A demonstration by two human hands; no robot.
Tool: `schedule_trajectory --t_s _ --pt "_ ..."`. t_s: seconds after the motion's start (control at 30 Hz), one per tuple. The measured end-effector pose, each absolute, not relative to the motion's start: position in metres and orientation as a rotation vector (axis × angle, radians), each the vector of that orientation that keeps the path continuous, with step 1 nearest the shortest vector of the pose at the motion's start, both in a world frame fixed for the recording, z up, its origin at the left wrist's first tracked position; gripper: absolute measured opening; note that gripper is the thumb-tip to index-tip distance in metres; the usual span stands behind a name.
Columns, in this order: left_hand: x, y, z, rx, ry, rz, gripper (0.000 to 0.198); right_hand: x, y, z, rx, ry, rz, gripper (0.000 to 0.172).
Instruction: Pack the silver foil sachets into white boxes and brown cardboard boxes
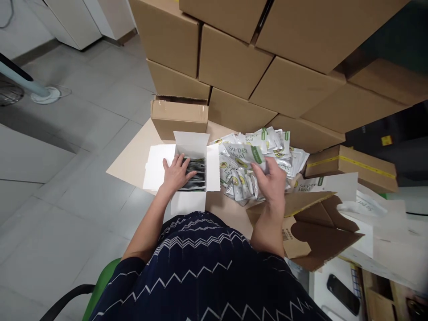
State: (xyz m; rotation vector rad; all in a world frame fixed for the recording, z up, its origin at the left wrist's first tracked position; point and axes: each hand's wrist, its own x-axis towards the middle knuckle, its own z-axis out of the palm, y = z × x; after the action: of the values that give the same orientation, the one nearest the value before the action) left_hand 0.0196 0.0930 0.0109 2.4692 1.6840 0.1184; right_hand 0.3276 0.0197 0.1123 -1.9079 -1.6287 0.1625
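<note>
A white carton [189, 204] stands with its flaps spread out, and a row of packed sachets [196, 174] fills its inside. My left hand [176, 173] lies over the carton's left edge, fingers spread, fingertips resting on the sachets. My right hand [271, 178] grips one white-and-green sachet [245, 154] by its right end, between thumb and fingers, above a heap of loose sachets [240, 183]. The held sachet carries the words "Su-per Meal". Part of the heap is hidden behind my right hand.
Stacked brown cardboard boxes [234, 62] form a wall behind the table [130, 154]. A small brown box [180, 117] stands behind the carton. To the right are an open cardboard box [321, 223], a box with yellow tape [354, 167] and a phone [343, 294].
</note>
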Motion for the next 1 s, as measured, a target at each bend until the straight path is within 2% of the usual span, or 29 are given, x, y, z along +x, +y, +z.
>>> schedule_trajectory --t_s 0.1,0.23,0.57,0.83,1.0 --pt "0.020 0.093 0.012 2.461 1.687 0.105 0.064 0.299 0.042 0.132 -1.562 -1.745 0.155 0.030" --pt "0.021 0.092 0.014 2.457 1.691 0.104 0.065 0.250 0.094 0.122 -1.369 -2.117 0.275 0.026" --pt "0.021 0.091 0.016 2.452 1.697 0.088 0.066 0.190 0.173 0.046 -1.562 -2.704 0.492 0.033" --pt "0.022 0.092 0.017 2.448 1.731 0.085 0.071 0.184 0.186 0.028 -1.671 -2.752 0.490 0.031" --pt "0.027 0.095 0.016 2.470 1.728 0.057 0.067 0.184 0.186 0.021 -1.632 -2.698 0.563 0.032"
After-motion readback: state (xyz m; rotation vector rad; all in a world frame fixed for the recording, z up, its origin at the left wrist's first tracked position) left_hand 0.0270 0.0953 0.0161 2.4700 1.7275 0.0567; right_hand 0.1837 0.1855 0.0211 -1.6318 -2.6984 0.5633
